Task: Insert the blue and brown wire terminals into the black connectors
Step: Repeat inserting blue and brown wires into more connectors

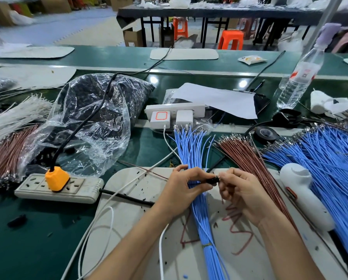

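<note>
while left hand point(186, 188) fingers clamp a black connector point(210, 180), right hand point(245, 191) at its 3 o'clock pinches a terminal point(219, 177).

Green workbench point(128, 59), long dark table point(209, 12) behind, orange plastic stools point(230, 39) (plus a pink stool point(346, 42)), cardboard boxes point(133, 37), blue-grey floor point(58, 27).

Your 2 bare forearms reach in from the near edge of the bench and converge, wrists angled inward. Your left hand point(179, 188), its back turned up, curls thumb and fingers round a black connector point(209, 180). Your right hand point(246, 196), just beside it, pinches a wire terminal point(218, 177) between thumb and forefinger, the other fingers curled beneath. The 2 sets of fingertips nearly meet.
</note>
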Action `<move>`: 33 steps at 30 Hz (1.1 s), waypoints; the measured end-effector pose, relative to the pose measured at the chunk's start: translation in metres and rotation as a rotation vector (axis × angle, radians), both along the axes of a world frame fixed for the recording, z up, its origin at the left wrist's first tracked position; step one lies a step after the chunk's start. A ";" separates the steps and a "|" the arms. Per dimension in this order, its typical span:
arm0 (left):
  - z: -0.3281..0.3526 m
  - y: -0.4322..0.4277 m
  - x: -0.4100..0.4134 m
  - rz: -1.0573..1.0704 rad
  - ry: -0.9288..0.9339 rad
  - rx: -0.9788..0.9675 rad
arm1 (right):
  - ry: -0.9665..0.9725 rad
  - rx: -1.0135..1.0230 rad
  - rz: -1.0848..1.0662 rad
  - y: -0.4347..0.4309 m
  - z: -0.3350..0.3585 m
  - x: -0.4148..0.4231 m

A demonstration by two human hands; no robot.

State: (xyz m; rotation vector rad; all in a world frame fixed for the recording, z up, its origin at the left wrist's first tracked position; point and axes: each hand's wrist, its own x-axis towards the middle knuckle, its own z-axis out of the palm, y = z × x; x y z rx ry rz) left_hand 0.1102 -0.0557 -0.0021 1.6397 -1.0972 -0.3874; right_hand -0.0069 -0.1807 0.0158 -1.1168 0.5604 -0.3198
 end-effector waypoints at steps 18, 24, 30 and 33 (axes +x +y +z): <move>-0.004 0.000 0.005 -0.016 -0.042 0.009 | 0.025 -0.085 0.141 -0.009 -0.006 -0.004; -0.005 -0.002 0.005 -0.001 -0.017 0.001 | 0.014 -0.021 0.137 -0.007 -0.005 -0.004; -0.007 -0.003 0.005 -0.047 0.030 -0.016 | 0.007 -0.030 0.114 -0.010 -0.005 -0.003; -0.006 -0.003 0.005 -0.054 0.060 -0.013 | -0.011 -0.074 0.106 -0.009 -0.005 -0.003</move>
